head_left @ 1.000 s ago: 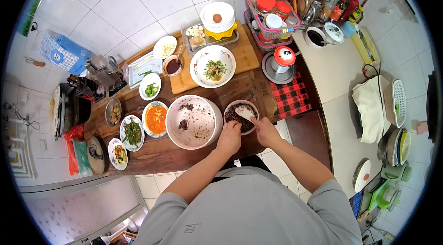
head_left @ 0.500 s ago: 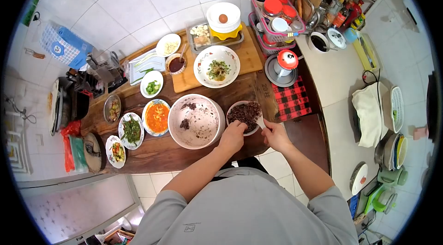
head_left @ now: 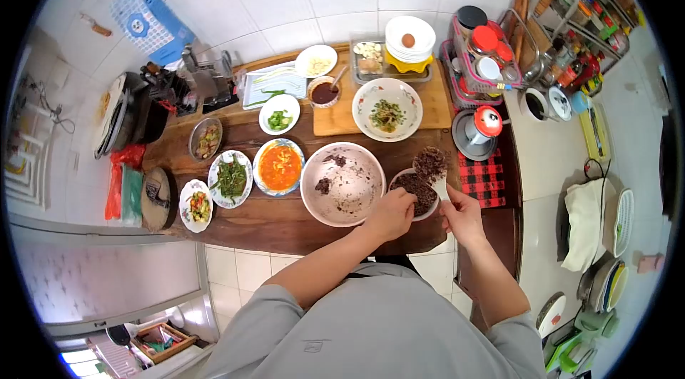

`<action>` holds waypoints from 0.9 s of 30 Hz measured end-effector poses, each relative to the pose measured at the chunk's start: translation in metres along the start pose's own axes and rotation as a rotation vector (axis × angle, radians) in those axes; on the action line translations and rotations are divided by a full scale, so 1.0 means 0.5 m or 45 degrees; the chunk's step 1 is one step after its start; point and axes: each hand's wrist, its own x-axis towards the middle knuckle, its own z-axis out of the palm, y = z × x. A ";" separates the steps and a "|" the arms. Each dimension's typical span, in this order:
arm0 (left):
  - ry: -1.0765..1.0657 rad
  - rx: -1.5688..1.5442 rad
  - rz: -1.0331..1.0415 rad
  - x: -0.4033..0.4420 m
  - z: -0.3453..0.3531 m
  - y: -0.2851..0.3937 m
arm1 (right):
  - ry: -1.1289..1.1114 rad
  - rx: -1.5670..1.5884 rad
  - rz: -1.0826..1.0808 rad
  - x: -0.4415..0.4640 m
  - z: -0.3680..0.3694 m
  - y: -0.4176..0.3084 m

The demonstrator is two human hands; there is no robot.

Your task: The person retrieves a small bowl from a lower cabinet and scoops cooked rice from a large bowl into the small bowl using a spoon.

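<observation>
My right hand [head_left: 462,218] is closed around the handle of a white rice paddle [head_left: 442,189]. A clump of dark cooked rice [head_left: 430,163] sits on the paddle's blade, above the right side of a smaller bowl [head_left: 428,215]. More dark rice [head_left: 416,188] fills that bowl. My left hand [head_left: 391,215] grips the bowl's near-left rim, its fingers curled. Just left of it stands a large white bowl [head_left: 308,197] with dark rice scraps stuck to its inside.
Dishes stand to the left, among them a red-orange soup bowl [head_left: 280,167] and a plate of greens [head_left: 230,178]. Behind, a patterned bowl [head_left: 387,109] rests on a cutting board [head_left: 332,122]. A red-lidded cup [head_left: 485,124] stands right, near the table [head_left: 257,225] edge.
The paddle with its rice has been lifted higher from the smaller bowl, showing more rice below. The whole view has shifted, so the table things appear further right. My left hand still holds the rim.
</observation>
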 end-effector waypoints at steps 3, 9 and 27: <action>-0.027 0.220 -0.118 -0.010 -0.103 -0.006 | -0.089 -0.238 -0.250 0.013 0.050 -0.054; 0.405 0.391 -0.200 -0.044 -0.246 -0.133 | -0.444 -1.320 -0.460 0.098 0.212 -0.100; 0.510 0.290 -0.445 -0.081 -0.265 -0.292 | -0.713 -1.921 -0.948 0.181 0.390 -0.079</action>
